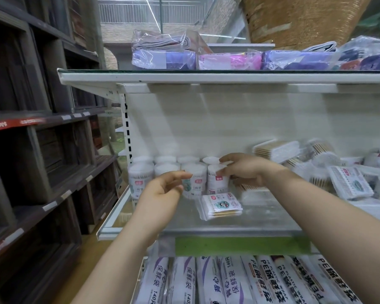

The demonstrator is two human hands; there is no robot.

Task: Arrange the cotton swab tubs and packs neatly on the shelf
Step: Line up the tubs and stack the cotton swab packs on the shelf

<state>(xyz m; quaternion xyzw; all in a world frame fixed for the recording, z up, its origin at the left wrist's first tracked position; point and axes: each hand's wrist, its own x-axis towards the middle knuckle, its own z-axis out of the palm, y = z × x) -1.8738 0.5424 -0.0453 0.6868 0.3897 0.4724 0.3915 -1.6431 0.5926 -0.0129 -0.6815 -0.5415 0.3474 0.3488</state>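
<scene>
White metal shelf [263, 218] with a clear glass deck, middle tier of a shop rack. Right half: loose heap of packs [347, 183], flat clear bags of wooden-stick swabs with white printed labels, lying tilted and overlapping, a few round tubs mixed in. Left rear corner: tubs [165, 166] standing upright in two rows against the back panel, touching side to side; clear cylinders packed with white swab heads, white lids, small pink-red label on the front. One flat pack [221, 204] lies alone on the glass just in front of the row, label up, wooden sticks showing along its near edge. Right hand [244, 170] is at the rightmost front tub [216, 184]; its fingers [225, 159] pinch the tub's top, forefinger over the lid and thumb on the face, though blur softens the contact. Left hand [162, 191] hovers in front of the middle tubs, its fingers [181, 176] loosely curved and parted, holding nothing; contact with a tub cannot be told. Tier below: rolls of plastic bags [228, 279] side by side.
</scene>
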